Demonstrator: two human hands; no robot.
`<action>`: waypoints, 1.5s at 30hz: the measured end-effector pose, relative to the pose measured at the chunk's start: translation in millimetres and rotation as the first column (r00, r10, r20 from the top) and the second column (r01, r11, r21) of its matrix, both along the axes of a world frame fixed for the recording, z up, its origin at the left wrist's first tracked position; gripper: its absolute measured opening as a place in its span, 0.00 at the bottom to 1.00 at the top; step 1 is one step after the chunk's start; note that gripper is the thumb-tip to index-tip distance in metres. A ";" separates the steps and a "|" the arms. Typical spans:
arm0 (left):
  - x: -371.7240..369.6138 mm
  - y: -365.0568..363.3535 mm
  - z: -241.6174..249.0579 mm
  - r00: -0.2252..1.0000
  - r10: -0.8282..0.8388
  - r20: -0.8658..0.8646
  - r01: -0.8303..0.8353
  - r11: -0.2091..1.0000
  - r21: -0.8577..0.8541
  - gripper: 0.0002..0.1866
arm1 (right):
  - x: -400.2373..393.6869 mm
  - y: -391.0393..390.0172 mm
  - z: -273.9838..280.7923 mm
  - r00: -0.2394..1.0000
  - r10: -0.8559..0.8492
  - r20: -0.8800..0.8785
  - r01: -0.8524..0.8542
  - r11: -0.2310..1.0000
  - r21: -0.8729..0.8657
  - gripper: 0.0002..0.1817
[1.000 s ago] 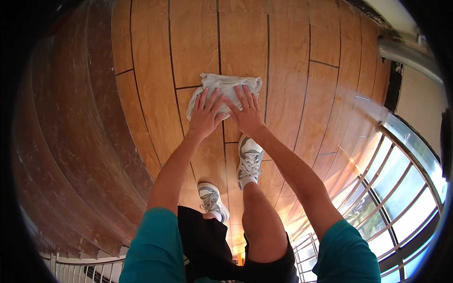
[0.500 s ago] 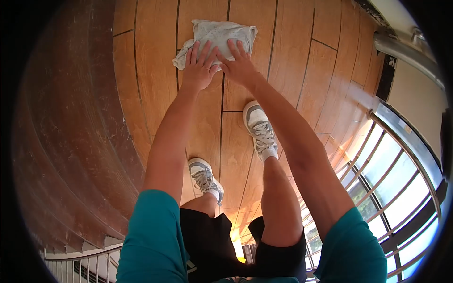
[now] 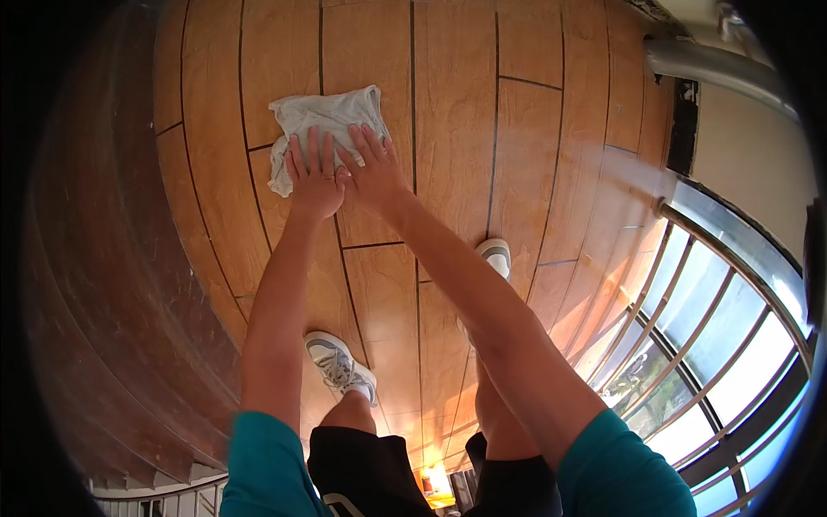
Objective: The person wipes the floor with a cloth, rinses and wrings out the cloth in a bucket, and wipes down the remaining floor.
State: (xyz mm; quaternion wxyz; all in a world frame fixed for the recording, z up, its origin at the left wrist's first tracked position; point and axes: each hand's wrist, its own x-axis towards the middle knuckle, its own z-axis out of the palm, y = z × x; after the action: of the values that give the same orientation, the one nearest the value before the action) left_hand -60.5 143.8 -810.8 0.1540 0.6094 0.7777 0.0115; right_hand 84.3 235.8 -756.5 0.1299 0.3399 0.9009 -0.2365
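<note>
A crumpled pale grey cloth lies on the wood-look plank floor, left of the middle of the view. My left hand rests flat on its near part, fingers stretched out. Close beside it, my right hand presses on the cloth's near right side, its fingers also straight and slightly spread. The thumbs meet or nearly meet between the two hands. Part of the cloth is hidden under my fingers.
Dark brown steps curve along the left. A metal railing with bars stands at the right before bright windows. A thick pipe runs along the wall at upper right. My left shoe and right shoe are on the floor.
In the view, both hands and the cloth sit further left and lower than before. The camera view has also shifted, and my right arm now covers much of my right shoe.
</note>
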 end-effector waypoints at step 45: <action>257.5 85.8 59.2 0.957 -0.159 0.241 0.143 0.986 0.082 0.30 | 289.6 65.7 36.3 0.976 -0.173 -0.132 0.162 0.983 -0.085 0.29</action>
State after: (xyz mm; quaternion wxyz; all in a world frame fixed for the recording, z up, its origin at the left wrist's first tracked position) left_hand 197.0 229.6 -751.6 0.2304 0.6653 0.7031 0.1003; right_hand 373.9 301.5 -720.2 0.0589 0.3923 0.8665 -0.3030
